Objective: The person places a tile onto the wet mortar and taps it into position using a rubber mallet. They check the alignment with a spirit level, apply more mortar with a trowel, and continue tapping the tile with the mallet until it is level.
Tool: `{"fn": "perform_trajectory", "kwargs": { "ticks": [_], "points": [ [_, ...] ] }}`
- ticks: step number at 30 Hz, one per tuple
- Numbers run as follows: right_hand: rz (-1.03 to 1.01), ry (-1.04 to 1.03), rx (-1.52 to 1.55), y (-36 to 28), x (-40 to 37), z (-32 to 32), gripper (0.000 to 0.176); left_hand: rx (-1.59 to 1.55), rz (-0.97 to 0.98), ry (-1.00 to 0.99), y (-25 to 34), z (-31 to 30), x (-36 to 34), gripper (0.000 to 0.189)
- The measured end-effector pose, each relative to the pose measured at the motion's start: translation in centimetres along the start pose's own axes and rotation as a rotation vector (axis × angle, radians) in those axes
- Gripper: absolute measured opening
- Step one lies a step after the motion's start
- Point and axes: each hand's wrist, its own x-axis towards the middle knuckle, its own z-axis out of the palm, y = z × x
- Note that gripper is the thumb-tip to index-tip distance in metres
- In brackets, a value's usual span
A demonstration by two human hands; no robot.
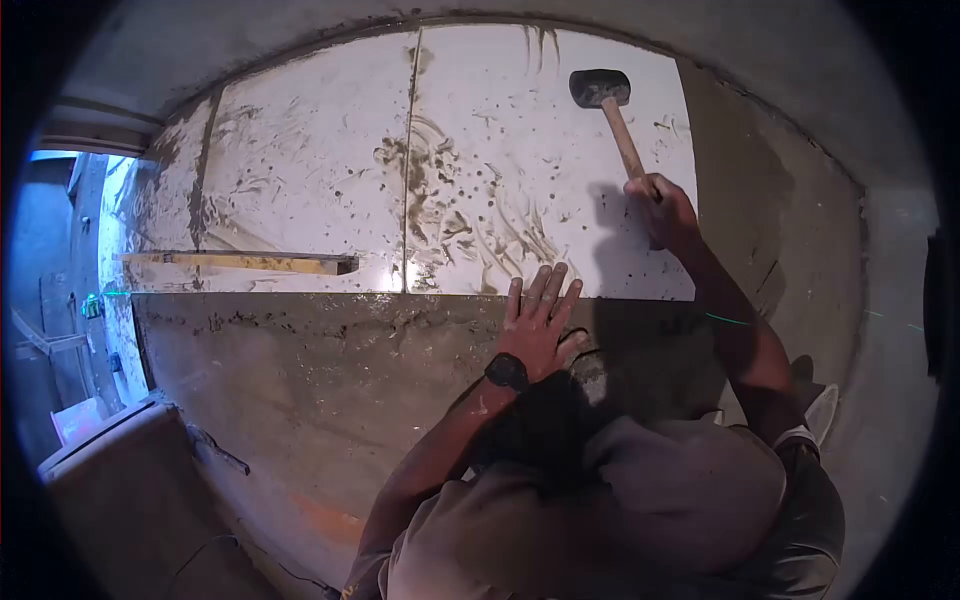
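Note:
My right hand (664, 212) is wrapped round the wooden handle of a rubber mallet (622, 135), whose black head overlaps the upper part of a white floor tile (640, 250). Wet cement smears and spots mark this tile, mostly on its left side. At the tile's near edge my left hand (540, 318) lies with fingers spread, the fingertips over the tile's lower border. A dark watch is on the left wrist. A narrow joint separates this tile from another smeared white tile (310, 170) to the left.
A wooden batten (250, 263) lies along the near edge of the left tiles. Wet grey mortar (290, 350) spreads in front of the tiles. Walls close in at the back and right. A box-like object (130, 490) stands lower left, with a cable by it.

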Motion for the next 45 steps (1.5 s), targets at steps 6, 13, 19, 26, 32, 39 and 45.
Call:
{"fn": "perform_trajectory", "kwargs": {
  "ticks": [6, 13, 19, 26, 32, 39, 45],
  "points": [
    [-0.205, 0.131, -0.286, 4.1, -2.9, -3.7, 0.032, -0.039, 0.001, 0.004, 0.0, 0.1, 0.1, 0.078],
    [-0.091, 0.269, -0.327, 7.9, -9.4, -5.8, 0.029, -0.011, -0.006, -0.027, 0.0, 0.2, 0.1, 0.078],
    [0.111, 0.307, -0.034, 11.5, -10.9, -6.9, 0.035, -0.048, 0.002, 0.019, 0.1, -0.3, 0.2, 0.076],
    [0.247, 0.26, -0.095, 9.2, -11.8, -6.3, 0.043, -0.041, 0.014, 0.042, 0.1, -0.2, 0.1, 0.076],
    [0.068, 0.28, -0.106, 10.8, -11.2, -6.2, 0.045, -0.049, 0.016, 0.037, 0.2, -0.4, 0.1, 0.078],
    [0.206, 0.187, -0.202, 13.2, -10.0, -6.8, 0.05, 0.005, 0.007, -0.016, 0.3, -0.5, 0.1, 0.084],
    [0.401, 0.125, 0.15, 14.5, -9.7, -7.2, 0.055, 0.0, 0.04, -0.007, 0.4, -0.9, 0.2, 0.084]
  ]
}}
